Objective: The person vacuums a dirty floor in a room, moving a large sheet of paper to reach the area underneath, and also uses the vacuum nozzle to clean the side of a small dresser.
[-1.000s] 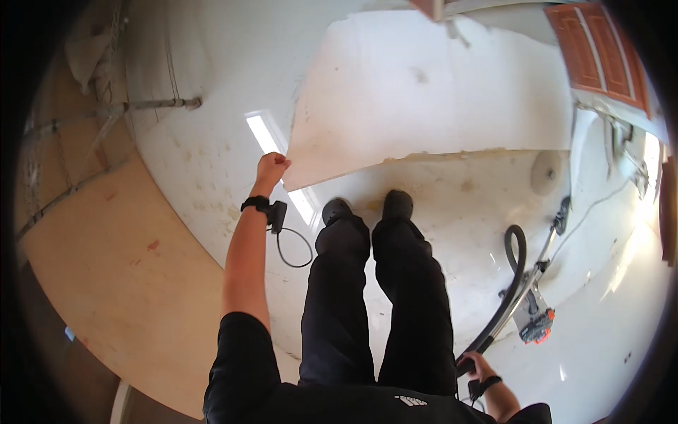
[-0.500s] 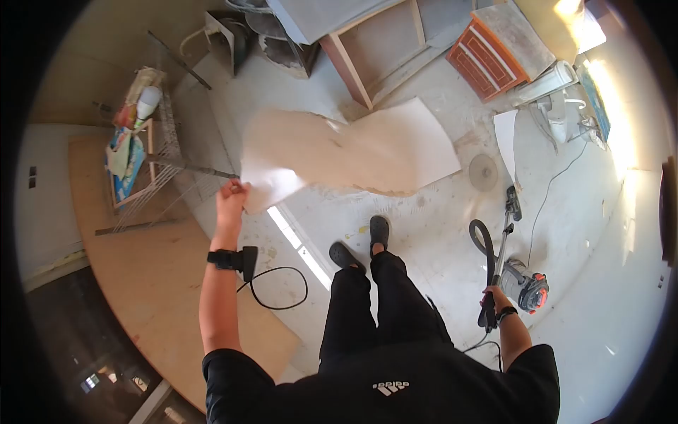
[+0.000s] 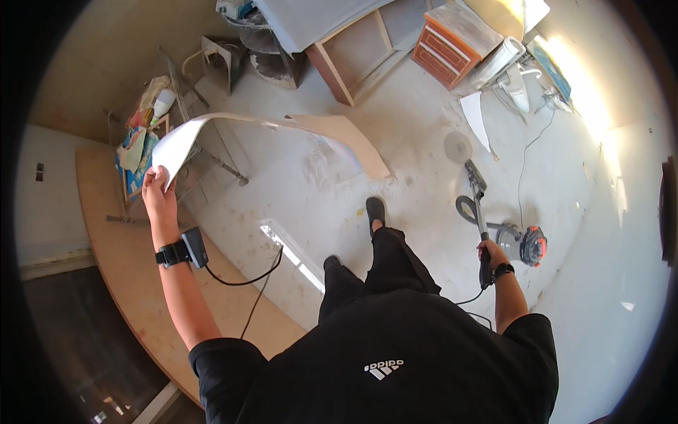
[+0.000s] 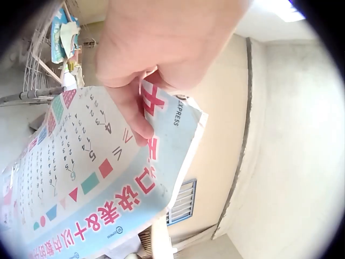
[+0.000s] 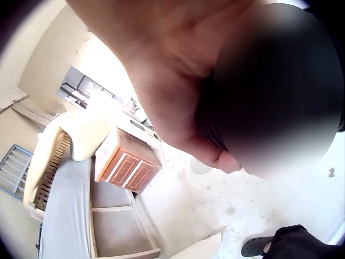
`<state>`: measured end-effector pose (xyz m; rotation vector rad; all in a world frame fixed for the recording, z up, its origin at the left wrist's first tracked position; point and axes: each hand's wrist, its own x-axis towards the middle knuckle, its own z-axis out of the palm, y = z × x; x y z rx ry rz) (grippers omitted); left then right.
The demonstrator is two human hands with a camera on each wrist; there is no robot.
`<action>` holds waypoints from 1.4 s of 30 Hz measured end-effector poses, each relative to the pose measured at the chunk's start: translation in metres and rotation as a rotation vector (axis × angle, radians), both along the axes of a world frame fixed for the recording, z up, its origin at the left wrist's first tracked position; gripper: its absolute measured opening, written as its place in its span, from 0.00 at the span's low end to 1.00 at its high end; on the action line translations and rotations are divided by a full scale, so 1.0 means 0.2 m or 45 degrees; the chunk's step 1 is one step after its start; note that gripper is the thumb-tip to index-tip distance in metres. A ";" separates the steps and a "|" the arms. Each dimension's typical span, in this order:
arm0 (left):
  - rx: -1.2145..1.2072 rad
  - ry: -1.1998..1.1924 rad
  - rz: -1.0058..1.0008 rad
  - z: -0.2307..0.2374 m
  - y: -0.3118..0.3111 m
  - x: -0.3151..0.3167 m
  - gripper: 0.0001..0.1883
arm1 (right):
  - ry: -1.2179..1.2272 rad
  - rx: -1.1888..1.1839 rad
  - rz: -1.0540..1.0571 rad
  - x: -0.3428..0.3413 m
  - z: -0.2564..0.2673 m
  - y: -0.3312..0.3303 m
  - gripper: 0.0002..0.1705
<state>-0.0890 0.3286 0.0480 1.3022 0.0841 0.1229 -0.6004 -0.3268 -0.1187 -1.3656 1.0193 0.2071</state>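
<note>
Though curved, sheet (image 3: 346, 136) lengthwise rightward from left hand (image 3: 160, 196).

The pale floor (image 3: 417, 208) is dusty and has marks on it, with a bright strip of light (image 3: 305, 271) across one part and a big tan board (image 3: 127, 261) at the left side. At the far side, a little orange-brown cabinet (image 3: 439, 60) with white lines on its front is near a wooden frame (image 3: 335, 76) and a grey cover (image 3: 307, 18). The walls (image 4: 302, 118) are cream and white, one has a small blue window (image 4: 182, 203) with bars, and strong light shines at the right.
</note>
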 end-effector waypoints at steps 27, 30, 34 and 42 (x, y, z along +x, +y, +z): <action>-0.505 -0.196 0.208 0.69 -0.74 -0.66 0.17 | 0.483 -0.101 0.222 -0.97 -0.33 0.09 0.07; -0.467 -0.220 0.241 0.79 -0.77 -0.73 0.17 | 0.484 -0.151 0.211 -0.95 -0.27 0.04 0.07; -0.357 -0.360 0.211 0.78 -0.55 -0.61 0.18 | 0.560 -0.509 0.488 -1.01 -0.17 0.04 0.10; 2.478 -0.403 0.738 1.07 0.01 -0.70 0.24 | 0.702 -0.670 0.831 -1.31 0.18 0.08 0.10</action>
